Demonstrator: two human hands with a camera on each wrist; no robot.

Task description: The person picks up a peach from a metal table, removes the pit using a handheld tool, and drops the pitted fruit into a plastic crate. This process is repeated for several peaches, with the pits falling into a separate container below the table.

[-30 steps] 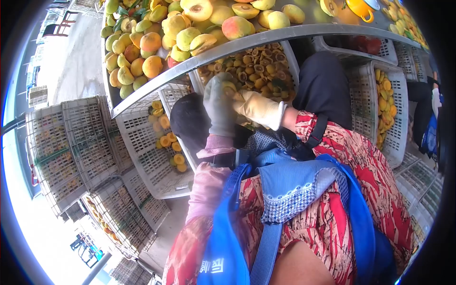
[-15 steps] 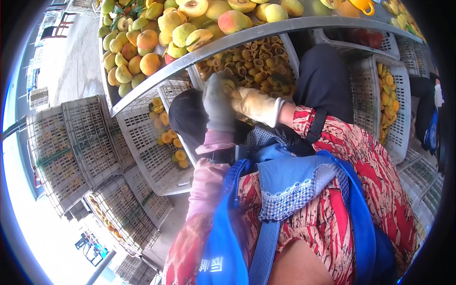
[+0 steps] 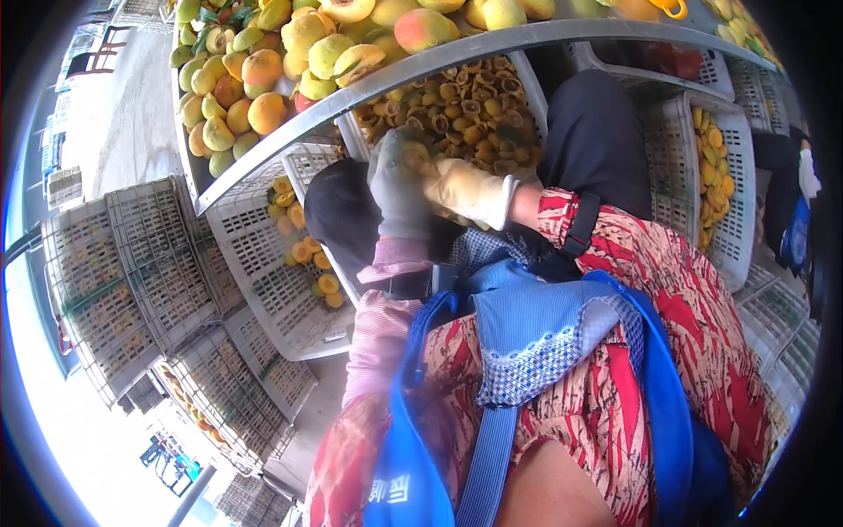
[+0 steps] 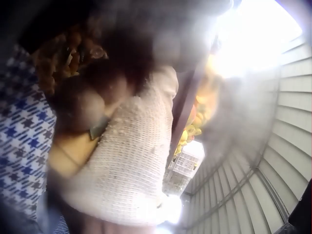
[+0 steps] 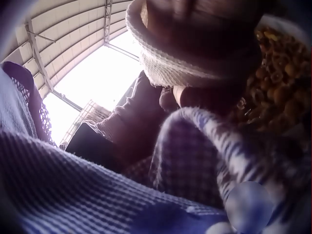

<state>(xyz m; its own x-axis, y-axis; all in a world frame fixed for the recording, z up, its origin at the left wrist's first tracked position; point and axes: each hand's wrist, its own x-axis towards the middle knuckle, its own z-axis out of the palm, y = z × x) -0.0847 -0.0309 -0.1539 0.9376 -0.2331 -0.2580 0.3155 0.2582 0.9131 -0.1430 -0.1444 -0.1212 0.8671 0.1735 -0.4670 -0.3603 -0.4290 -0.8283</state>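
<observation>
In the head view my left hand (image 3: 397, 184), in a grey glove and blurred, is curled around a yellowish peach (image 3: 414, 158), mostly hidden by the fingers. My right hand (image 3: 465, 191), in a cream knit glove, meets it from the right at the peach. The left wrist view has the right glove (image 4: 134, 146) close up, fingers curled; a small dark green end (image 4: 100, 127) sticks out between fingers and palm, the rest hidden. Both hands are over my lap, before a crate (image 3: 531, 101) of halved, hollowed fruit. In the right wrist view a glove cuff (image 5: 180, 66) covers the work.
A metal-edged table (image 3: 492, 42) heaped with whole and cut peaches (image 3: 268, 112) crosses the front. A white crate (image 3: 263, 290) with peach halves stands left, another crate (image 3: 742, 220) with yellow pieces right. Stacked crates (image 3: 132, 272) rise farther left. Someone's dark-clad leg (image 3: 773, 162) shows far right.
Both hands stay together at the peach, with the left blurred in each frame. The head view has shifted slightly, so the table and crates sit a little farther left and higher.
</observation>
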